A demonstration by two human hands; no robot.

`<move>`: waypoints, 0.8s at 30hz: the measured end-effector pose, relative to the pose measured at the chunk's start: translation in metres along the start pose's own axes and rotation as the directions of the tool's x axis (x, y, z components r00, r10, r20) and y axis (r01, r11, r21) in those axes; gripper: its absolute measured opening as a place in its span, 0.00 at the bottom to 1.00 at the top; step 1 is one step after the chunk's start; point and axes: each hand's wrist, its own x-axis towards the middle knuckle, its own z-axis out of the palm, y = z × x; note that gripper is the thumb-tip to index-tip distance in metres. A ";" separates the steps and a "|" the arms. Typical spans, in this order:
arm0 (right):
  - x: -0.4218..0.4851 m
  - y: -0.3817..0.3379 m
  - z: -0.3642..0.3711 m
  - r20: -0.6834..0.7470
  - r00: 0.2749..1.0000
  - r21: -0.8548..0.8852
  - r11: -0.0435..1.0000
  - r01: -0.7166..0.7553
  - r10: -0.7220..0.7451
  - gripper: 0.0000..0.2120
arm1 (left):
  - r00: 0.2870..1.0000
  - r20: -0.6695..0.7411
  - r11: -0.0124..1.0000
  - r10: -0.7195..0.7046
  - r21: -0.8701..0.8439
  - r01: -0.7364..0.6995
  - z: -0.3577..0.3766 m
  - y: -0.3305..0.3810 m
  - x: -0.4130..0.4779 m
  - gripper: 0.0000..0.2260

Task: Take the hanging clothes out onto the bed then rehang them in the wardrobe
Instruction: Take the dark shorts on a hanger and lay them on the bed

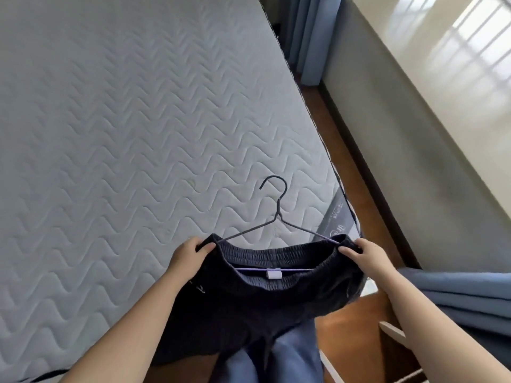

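Dark navy shorts [249,308] with an elastic waistband hang on a thin dark wire hanger [277,214] over the near corner of the bed [110,134]. The hanger's hook points away from me above the quilted mattress. My left hand [190,254] grips the left end of the waistband. At the waistband's right end my right hand [365,252] grips the cloth together with the tip of the hanger's arm. A small white label [274,274] shows inside the waistband. The wardrobe is out of view.
A wood floor strip [356,172] runs along the bed's right side beside a pale wall [414,134]. Blue curtains hang at the far end [307,37] and at the right edge [456,297]. My blue trousers [282,360] are below.
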 end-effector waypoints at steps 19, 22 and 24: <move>0.298 -0.089 0.064 -0.009 0.960 -0.126 0.953 0.276 -0.279 0.03 | 0.976 -0.192 0.994 -0.101 -0.049 0.093 0.030 -0.013 0.272 0.17; 0.342 -0.110 0.074 -0.054 0.944 -0.115 0.941 0.318 -0.325 0.04 | 0.962 -0.259 0.996 -0.083 -0.065 0.068 0.033 -0.013 0.317 0.16; 0.371 -0.121 0.079 -0.057 0.938 -0.147 0.932 0.331 -0.342 0.08 | 0.952 -0.294 0.994 -0.088 -0.094 0.063 0.036 -0.014 0.341 0.16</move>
